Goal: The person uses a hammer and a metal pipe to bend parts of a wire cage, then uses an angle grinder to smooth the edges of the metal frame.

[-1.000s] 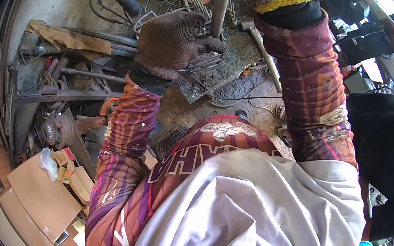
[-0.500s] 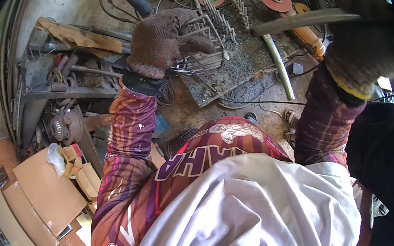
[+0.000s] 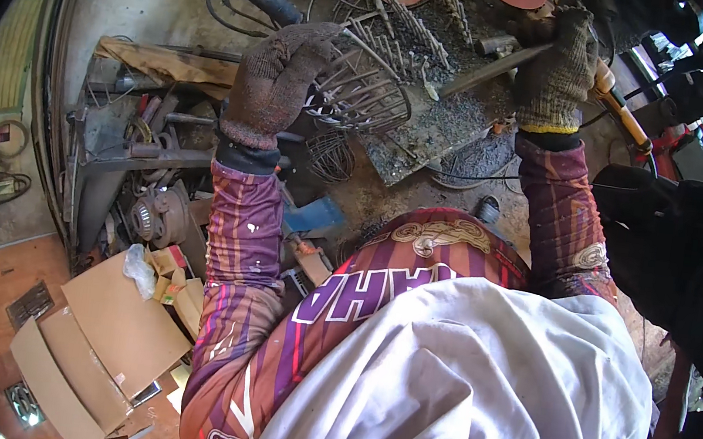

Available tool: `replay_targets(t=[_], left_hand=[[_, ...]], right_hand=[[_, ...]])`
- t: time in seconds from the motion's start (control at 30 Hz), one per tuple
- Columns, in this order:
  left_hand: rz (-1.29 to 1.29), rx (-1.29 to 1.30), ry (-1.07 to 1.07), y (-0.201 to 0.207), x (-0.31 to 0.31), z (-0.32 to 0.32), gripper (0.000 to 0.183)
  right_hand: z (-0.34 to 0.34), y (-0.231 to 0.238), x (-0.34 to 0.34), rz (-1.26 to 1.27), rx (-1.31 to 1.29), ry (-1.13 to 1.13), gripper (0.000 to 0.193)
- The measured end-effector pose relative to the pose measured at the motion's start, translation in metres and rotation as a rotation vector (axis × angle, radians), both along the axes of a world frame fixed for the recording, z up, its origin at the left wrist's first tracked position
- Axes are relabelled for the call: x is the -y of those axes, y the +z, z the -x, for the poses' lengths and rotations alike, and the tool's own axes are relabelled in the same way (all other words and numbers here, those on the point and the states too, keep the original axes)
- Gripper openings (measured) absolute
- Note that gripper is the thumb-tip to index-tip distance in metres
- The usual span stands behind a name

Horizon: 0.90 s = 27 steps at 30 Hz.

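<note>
The person's left hand (image 3: 277,79), in a dark knit glove, has its grip curled closed on the left side of a wire basket (image 3: 367,103). The basket sticks out to the right of that glove, with its long way running mostly side to side and its curved end turned to the right. The right hand (image 3: 558,74), in a glove with a yellow edge, is folded around the top end of a grey bar (image 3: 492,73); how hard it squeezes cannot be told. The bar is long and straight. It slants down and to the left from the right grip, so its low end points toward the curved end of the basket. In this view a small gap shows between the two, but how high one sits above the other is hard to tell. The left hand is nearer to the basket, and the right hand is well apart from it, with the bar in between. Under the bar lies a flat board (image 3: 398,165) with dark crumbs on it. A short, dark, round piece of metal (image 3: 498,44) sits just beside the bar, on its upper side. Bumpy metal rods (image 3: 418,35) lie past the basket, and an orange power tool (image 3: 624,108) is to the right of the right hand.
</note>
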<state>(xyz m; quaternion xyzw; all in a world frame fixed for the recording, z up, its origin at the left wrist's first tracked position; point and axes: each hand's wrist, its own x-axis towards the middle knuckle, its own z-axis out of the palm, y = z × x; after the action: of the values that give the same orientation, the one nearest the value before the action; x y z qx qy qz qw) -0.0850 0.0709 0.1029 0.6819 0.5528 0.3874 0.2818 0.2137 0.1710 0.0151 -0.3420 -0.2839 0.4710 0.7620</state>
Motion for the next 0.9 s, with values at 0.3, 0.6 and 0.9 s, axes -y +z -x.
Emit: replay_targets(t=[0.3, 0.6, 0.9], left_hand=[[-0.219, -0.339, 0.051, 0.000, 0.007, -0.005, 0.034], [-0.399, -0.341, 0.281, 0.008, 0.028, -0.011, 0.030], [-0.109, -0.145, 0.326, 0.044, 0.060, -0.032, 0.036]], right_hand=[[0.030, -0.040, -0.008, 0.175, -0.304, 0.202, 0.046], [0.006, -0.054, 0.001, 0.220, 1.253, -0.058, 0.084], [0.052, 0.024, 0.102, -0.245, 0.656, 0.777, 0.048]])
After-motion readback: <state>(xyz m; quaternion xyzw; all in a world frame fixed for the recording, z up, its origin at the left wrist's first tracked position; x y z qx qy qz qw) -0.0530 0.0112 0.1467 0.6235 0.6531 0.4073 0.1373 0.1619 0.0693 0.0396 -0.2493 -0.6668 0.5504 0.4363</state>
